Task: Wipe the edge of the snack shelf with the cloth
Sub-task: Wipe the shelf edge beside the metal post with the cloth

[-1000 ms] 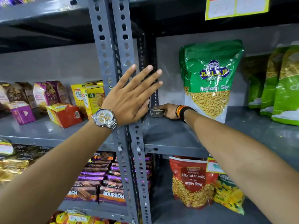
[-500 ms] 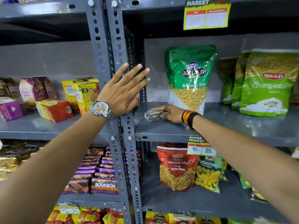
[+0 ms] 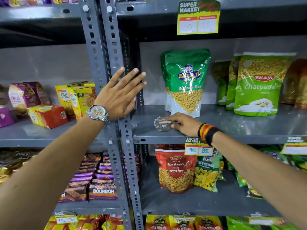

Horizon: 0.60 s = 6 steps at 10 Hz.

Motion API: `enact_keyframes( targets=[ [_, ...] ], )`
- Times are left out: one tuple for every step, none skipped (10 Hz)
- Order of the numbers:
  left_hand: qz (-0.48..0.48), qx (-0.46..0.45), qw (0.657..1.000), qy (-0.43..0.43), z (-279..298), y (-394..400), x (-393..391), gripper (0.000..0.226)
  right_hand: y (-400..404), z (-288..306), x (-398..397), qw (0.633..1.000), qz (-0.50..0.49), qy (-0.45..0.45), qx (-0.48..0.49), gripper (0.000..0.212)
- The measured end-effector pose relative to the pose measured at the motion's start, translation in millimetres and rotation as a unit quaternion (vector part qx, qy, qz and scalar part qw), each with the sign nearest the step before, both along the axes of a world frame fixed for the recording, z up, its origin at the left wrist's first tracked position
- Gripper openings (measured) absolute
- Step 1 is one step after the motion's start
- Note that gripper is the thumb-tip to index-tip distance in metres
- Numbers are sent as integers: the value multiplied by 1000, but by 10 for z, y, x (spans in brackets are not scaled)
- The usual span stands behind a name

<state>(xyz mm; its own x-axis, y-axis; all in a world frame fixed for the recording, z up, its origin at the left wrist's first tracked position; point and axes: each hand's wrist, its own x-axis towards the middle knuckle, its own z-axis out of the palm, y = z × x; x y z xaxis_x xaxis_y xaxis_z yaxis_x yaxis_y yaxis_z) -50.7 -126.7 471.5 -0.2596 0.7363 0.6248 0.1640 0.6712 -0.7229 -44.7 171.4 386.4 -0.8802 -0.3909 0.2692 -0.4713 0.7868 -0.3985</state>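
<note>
A grey metal snack shelf [image 3: 166,139] runs across the middle of the view. My right hand [image 3: 184,124] presses a small crumpled grey-and-white cloth [image 3: 162,124] flat on the shelf board, close to its front edge and just in front of a green Balaji sev bag [image 3: 186,82]. My left hand [image 3: 121,95], with a silver watch at the wrist, rests flat with spread fingers against the perforated grey upright post [image 3: 116,63] and holds nothing.
Green Bikaji bags [image 3: 255,85] stand to the right on the same shelf. A yellow price tag [image 3: 198,146] hangs from the shelf edge under my right wrist. Biscuit boxes [image 3: 48,115] sit on the left shelf, red snack bags [image 3: 174,170] and Bourbon packs [image 3: 103,185] below.
My right hand has slid the cloth from the shelf's left corner by the post toward the right and nearer the front edge. My left hand stays on the post.
</note>
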Motion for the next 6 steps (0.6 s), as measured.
enact_keyframes(
  targets=[
    [-4, 0, 1000, 4, -15, -9, -8, 63, 85, 69, 386, 998, 58, -38, -11, 47],
    [-3, 1, 1000, 0, -2, -6, -5, 63, 177, 231, 336, 998, 22, -11, -62, 46],
    [5, 0, 1000, -16, 5, 3, 15, 62, 196, 243, 70, 997, -38, -20, -61, 45],
    [16, -2, 999, -34, 18, -2, 53, 62, 132, 107, 50, 997, -72, -14, -21, 45],
    [11, 26, 997, -73, 13, 43, 155, 62, 124, 70, 466, 999, -22, -24, -16, 45],
    [-27, 37, 991, -125, -238, 115, 250, 63, 400, 141, 854, 999, 23, -45, -14, 44]
  ],
)
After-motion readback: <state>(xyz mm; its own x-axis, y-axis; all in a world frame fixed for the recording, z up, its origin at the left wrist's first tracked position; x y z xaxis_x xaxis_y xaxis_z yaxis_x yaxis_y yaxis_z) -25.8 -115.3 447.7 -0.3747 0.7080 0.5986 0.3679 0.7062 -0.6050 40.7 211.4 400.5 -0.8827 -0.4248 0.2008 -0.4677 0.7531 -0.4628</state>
